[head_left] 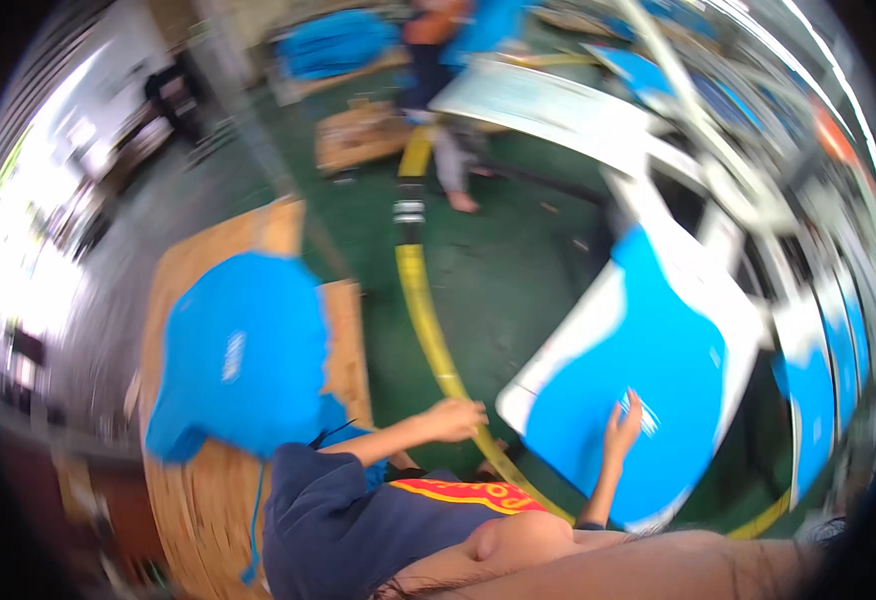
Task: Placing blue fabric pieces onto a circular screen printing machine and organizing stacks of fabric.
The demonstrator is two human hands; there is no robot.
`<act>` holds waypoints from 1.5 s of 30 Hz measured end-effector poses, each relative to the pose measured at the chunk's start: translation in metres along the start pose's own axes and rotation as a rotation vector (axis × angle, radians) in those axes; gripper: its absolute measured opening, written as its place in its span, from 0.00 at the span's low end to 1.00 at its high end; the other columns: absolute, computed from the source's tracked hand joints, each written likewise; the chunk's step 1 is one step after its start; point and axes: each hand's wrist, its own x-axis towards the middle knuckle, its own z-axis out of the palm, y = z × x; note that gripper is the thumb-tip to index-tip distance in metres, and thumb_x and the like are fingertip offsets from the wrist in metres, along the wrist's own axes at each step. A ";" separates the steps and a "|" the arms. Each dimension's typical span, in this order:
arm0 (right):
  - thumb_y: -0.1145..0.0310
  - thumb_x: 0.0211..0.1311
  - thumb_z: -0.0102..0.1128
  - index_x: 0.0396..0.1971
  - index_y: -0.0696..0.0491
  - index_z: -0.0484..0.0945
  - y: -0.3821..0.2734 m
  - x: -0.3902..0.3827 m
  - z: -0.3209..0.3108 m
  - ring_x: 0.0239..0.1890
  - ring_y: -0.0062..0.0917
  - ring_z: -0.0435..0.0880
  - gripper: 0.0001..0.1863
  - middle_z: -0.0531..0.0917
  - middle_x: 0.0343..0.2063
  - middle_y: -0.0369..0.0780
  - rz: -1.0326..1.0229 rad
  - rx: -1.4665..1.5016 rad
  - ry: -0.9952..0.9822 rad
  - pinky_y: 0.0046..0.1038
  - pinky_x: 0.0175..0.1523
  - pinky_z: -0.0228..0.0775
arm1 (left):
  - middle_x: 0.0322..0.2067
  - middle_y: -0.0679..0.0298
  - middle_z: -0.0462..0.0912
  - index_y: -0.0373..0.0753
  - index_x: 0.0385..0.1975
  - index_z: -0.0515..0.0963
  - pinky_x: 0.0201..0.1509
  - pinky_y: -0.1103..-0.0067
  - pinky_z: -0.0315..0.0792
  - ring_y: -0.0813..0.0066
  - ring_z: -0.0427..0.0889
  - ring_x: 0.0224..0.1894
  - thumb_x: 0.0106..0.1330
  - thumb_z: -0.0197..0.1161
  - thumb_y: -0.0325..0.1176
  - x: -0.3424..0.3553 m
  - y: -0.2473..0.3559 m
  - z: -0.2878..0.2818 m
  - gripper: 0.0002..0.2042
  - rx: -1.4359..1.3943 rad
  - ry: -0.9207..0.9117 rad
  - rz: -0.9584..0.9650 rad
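A blue cloth piece (598,375) lies spread on a white flat board (548,350) at the right, a small white print near its middle. My right hand (626,428) rests on or just over that cloth beside the print, fingers stretched out. Over the green floor, left of the board, my left hand (455,420) has its fingers curled together; blur hides whether anything is in them. Farther left, a blue cloth pile (248,350) with a white print on top covers part of a wooden table (183,520). A blue strip hangs near the table's near end.
The white board belongs to a machine with several arms (713,150) and more boards with blue cloth (813,410) at the right. Yellow tape (423,310) curves over the green floor. Another person (438,90) stands at the back near a wooden bench (358,138).
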 end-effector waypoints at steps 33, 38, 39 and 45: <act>0.64 0.63 0.61 0.60 0.44 0.78 0.107 -0.011 -0.058 0.68 0.37 0.69 0.24 0.69 0.70 0.40 0.397 -0.163 -0.114 0.44 0.72 0.50 | 0.59 0.52 0.79 0.32 0.62 0.74 0.67 0.69 0.66 0.63 0.75 0.63 0.80 0.42 0.54 0.548 -0.047 0.064 0.30 -0.628 0.139 -0.315; 0.69 0.65 0.57 0.54 0.55 0.81 0.122 0.049 -0.030 0.59 0.37 0.78 0.18 0.70 0.69 0.41 0.544 0.382 0.429 0.32 0.62 0.68 | 0.59 0.56 0.80 0.39 0.60 0.76 0.70 0.64 0.64 0.62 0.76 0.63 0.79 0.46 0.52 0.372 0.037 0.093 0.25 -0.723 -0.555 -0.287; 0.70 0.66 0.56 0.53 0.56 0.81 0.126 0.060 -0.025 0.57 0.37 0.79 0.17 0.70 0.69 0.41 0.587 0.360 0.407 0.31 0.60 0.69 | 0.59 0.56 0.80 0.39 0.60 0.76 0.71 0.64 0.64 0.62 0.76 0.63 0.79 0.46 0.52 0.344 0.047 0.090 0.25 -0.765 -0.592 -0.302; 0.76 0.67 0.47 0.49 0.57 0.80 0.155 0.068 -0.042 0.48 0.29 0.78 0.16 0.78 0.56 0.42 0.337 0.368 0.571 0.31 0.61 0.69 | 0.60 0.58 0.79 0.40 0.61 0.76 0.71 0.62 0.63 0.62 0.75 0.64 0.79 0.47 0.53 0.203 0.081 0.029 0.25 -1.154 -0.464 -0.429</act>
